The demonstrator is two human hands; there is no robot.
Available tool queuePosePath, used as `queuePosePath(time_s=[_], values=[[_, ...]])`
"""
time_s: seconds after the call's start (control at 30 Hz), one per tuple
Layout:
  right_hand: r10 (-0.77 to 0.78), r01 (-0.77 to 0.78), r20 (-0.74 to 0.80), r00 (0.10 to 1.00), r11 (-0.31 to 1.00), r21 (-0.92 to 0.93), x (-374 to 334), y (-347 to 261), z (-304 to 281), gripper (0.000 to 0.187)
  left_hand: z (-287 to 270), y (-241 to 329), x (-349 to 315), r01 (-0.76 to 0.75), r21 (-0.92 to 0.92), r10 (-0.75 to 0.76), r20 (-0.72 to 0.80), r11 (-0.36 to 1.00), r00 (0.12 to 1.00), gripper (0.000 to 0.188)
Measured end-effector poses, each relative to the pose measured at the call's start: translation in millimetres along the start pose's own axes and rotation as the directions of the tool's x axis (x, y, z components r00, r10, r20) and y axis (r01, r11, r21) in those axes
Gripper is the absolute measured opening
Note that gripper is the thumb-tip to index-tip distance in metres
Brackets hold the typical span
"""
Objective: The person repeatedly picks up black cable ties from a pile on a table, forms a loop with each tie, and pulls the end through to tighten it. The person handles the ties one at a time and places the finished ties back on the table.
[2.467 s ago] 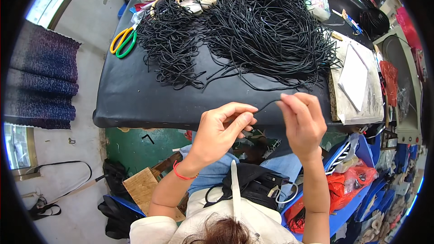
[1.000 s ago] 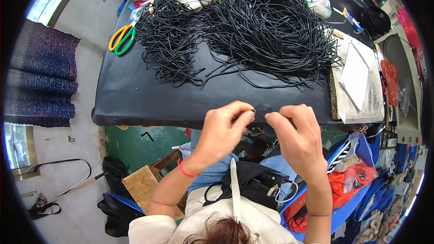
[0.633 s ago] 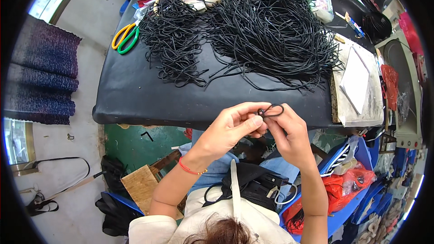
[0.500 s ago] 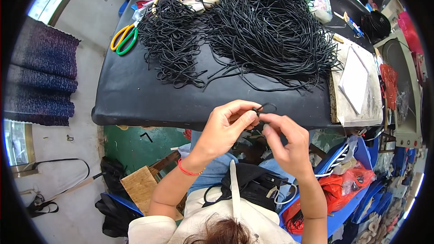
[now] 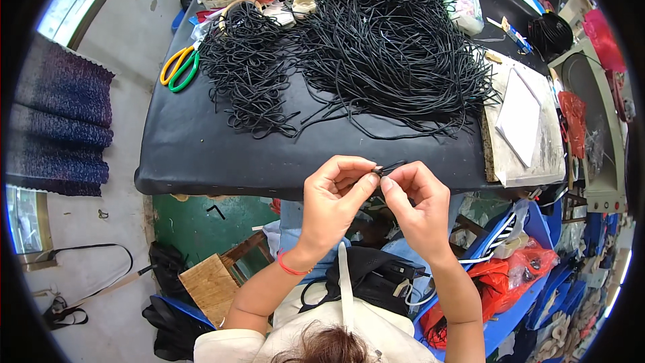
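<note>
Between my two hands, just in front of the table's near edge, is a thin black cord [image 5: 394, 165] bent into a small loop. My left hand [image 5: 338, 191] pinches it from the left, thumb and forefinger together. From the right, my right hand [image 5: 418, 195] pinches the same cord, its thumb nearly meeting the left thumb. The fingers cover most of the cord, so any knot there cannot be made out. Farther off on the table lie a large heap of black cords [image 5: 396, 47] and, left of it, a smaller tangle of looped black cords [image 5: 247, 70].
Scissors with yellow and green handles [image 5: 180, 68] lie at the left of the black table [image 5: 222, 158]. A pale board [image 5: 531, 124] with white sheets sits at the right. A blue bin [image 5: 531, 289] holding red bags stands below right, a wooden stool [image 5: 209, 286] below left.
My right hand has turned, bringing its thumb and forefinger in against the left fingertips. The cord's loop now lies flatter and closer to the fingers. The view has shifted slightly.
</note>
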State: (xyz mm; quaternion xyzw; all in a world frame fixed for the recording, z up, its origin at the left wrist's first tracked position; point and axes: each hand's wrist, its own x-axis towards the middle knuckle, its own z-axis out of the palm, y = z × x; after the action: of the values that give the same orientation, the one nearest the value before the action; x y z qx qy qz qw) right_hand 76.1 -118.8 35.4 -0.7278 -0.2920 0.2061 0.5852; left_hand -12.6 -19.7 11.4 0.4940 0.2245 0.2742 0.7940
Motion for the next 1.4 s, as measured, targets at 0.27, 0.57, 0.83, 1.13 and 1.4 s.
queuePosePath(time_s=[0.27,0.57,0.83,1.13,1.4], values=[[-0.023,0.01,-0.108,0.994,0.993,-0.118,11.8,0.7,-4.7,0.017,-1.9,0.4,-1.2,-0.076,0.246,0.068,0.04,0.966,0.997,0.032],[0.24,-0.262,0.105,0.965,0.911,0.319,16.9,9.9,-12.3,0.017,-3.2,13.4,-0.6,0.032,0.424,-0.17,0.292,0.905,0.941,0.042],[0.283,-0.292,0.082,0.956,0.87,0.397,13.1,20.0,-8.2,0.021,-0.1,-0.2,-4.1,0.154,0.287,-0.22,0.213,0.945,0.952,0.023],[0.218,-0.275,0.212,0.953,0.917,0.291,8.6,3.5,-18.3,0.021,-2.7,2.6,1.8,0.143,0.323,-0.232,0.258,0.936,0.938,0.016],[0.158,-0.186,0.109,0.981,0.924,0.333,9.4,11.5,-18.9,0.024,2.1,11.9,0.4,0.242,0.298,-0.345,0.364,0.923,0.865,0.015]])
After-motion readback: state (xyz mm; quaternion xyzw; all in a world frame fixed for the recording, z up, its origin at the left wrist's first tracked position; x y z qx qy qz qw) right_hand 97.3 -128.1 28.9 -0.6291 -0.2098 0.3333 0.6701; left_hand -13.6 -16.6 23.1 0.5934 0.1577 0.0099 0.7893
